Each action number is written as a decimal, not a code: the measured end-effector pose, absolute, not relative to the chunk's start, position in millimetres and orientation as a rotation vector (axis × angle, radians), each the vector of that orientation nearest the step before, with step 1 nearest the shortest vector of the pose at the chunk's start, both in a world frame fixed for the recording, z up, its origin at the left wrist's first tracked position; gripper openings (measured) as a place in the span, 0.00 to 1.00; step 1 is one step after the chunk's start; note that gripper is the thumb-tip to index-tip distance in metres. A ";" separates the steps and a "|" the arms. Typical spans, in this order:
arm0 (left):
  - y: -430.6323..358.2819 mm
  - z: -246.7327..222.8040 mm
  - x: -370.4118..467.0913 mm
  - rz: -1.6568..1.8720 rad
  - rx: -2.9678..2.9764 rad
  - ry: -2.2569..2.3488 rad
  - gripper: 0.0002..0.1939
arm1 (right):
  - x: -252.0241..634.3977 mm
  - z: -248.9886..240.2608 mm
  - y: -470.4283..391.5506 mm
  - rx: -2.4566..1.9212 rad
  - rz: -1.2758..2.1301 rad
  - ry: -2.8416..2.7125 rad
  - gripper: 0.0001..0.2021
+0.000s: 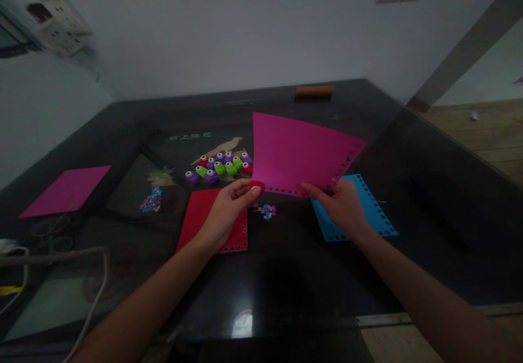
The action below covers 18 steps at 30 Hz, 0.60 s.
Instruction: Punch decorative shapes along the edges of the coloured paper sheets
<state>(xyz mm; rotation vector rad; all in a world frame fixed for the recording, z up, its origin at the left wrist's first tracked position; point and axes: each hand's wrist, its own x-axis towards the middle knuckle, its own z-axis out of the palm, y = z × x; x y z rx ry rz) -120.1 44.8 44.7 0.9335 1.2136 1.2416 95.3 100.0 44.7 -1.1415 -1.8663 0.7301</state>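
A pink sheet (292,153) is raised above the dark table, with small punched holes along its lower and right edges. My left hand (229,207) is closed on a small red punch (257,186) at the sheet's lower left corner. My right hand (341,202) pinches the sheet's lower edge near the right corner. Under my left hand lies a red sheet (204,210) with holes along two edges. Below my right hand is a blue sheet (368,210), also punched along its edges. Small paper bits (267,211) lie between these two sheets.
Several purple, green and red punches (219,167) stand behind the red sheet. Another pink sheet (67,190) and a pile of paper bits (152,200) are at left. A brown roll (314,90) lies at the back; a white cable (100,281) runs at front left.
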 end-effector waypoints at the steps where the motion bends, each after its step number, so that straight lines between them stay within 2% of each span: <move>1: 44.8 44.6 -120.2 1.241 0.934 1.216 0.12 | 95.2 44.4 100.0 -1.140 0.735 -1.863 0.06; 18: 45.7 43.5 -120.6 1.244 0.922 1.213 0.12 | 93.8 44.6 99.1 -1.132 0.758 -1.857 0.05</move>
